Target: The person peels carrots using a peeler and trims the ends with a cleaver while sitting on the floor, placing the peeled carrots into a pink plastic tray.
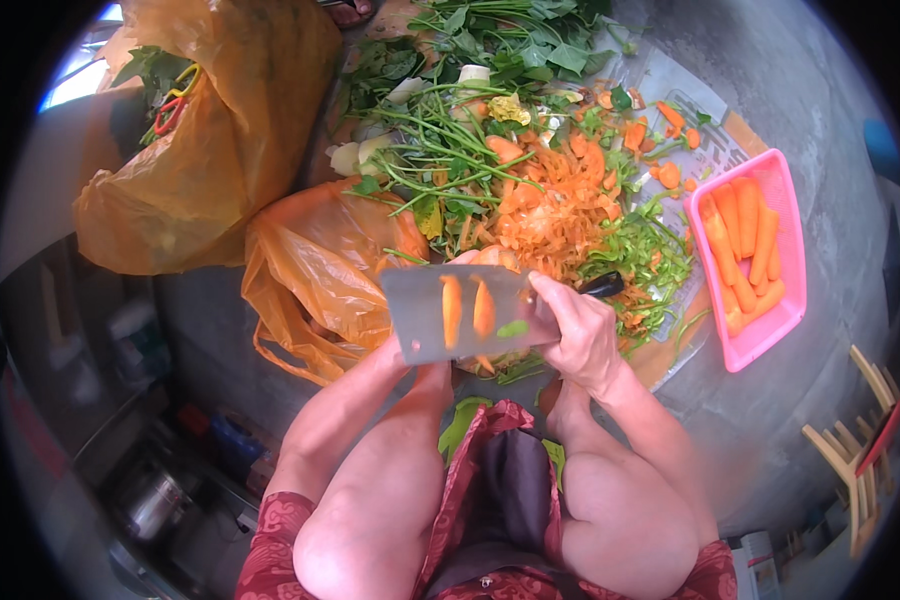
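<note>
My right hand [581, 330] grips a broad metal cleaver [420, 311], its blade held flat across the view between my arms. Two carrot pieces [451, 311] and a green scrap show against the blade. Most of my left hand [397, 354] is behind the blade, so what it holds is hidden; orange carrot [499, 257] shows just past the blade's far edge. Beside my right fingers is a black handle [602, 285], its tool hidden. Carrot peelings [544, 217] and green peelings [641, 255] are heaped beyond. Several peeled carrots [746, 225] fill a pink plastic basket [799, 255] at right.
Leafy greens and stems [450, 142] lie at the heap's far side, over printed sheeting [694, 135]. Two orange plastic bags [202, 187] stand or slump at left, the nearer [315, 262] beside my left forearm. A wooden rack-like object [855, 457] is at lower right.
</note>
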A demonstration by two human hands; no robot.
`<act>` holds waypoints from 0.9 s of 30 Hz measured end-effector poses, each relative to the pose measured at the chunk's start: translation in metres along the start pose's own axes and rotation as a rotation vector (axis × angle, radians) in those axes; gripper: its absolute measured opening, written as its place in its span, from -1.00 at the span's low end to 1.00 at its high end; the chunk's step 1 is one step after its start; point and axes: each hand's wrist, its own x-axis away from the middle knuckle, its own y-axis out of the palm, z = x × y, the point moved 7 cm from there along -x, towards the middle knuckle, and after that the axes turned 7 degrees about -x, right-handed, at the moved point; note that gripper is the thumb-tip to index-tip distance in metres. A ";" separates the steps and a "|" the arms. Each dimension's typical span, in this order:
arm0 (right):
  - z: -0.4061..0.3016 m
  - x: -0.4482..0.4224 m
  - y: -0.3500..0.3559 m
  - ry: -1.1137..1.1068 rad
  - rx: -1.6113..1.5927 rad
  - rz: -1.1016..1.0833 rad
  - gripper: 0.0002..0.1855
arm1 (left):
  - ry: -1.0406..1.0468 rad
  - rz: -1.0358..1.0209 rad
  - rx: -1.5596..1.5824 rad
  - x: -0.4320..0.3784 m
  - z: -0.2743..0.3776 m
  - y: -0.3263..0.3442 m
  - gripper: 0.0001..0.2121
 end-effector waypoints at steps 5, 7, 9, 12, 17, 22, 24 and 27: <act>0.103 0.010 -0.003 0.387 0.241 -0.179 -0.68 | 0.279 -0.158 -0.767 0.011 0.039 0.037 -0.60; 0.110 0.014 -0.012 0.411 0.306 -0.118 -0.73 | 0.171 -0.131 -0.441 0.011 0.036 0.027 -0.63; 0.103 0.021 -0.018 0.469 0.087 0.005 -0.73 | 0.028 -0.007 -0.171 0.005 0.016 0.002 -0.67; 0.083 0.014 -0.009 0.658 -0.283 0.081 -0.66 | 0.035 0.208 0.900 -0.008 0.010 -0.018 -0.60; 0.051 -0.005 -0.002 0.355 -0.091 0.113 -0.61 | 0.045 0.522 1.336 -0.005 -0.012 -0.036 -0.62; 0.039 0.001 0.008 0.237 -0.028 0.073 -0.45 | -0.090 0.589 1.428 -0.004 -0.029 -0.031 -0.67; 0.038 0.002 0.006 0.214 -0.064 0.118 -0.41 | -0.117 0.582 1.442 -0.003 -0.029 -0.026 -0.68; 0.027 0.003 0.003 0.161 -0.024 0.091 -0.36 | -0.150 0.543 1.486 -0.002 -0.029 -0.021 -0.69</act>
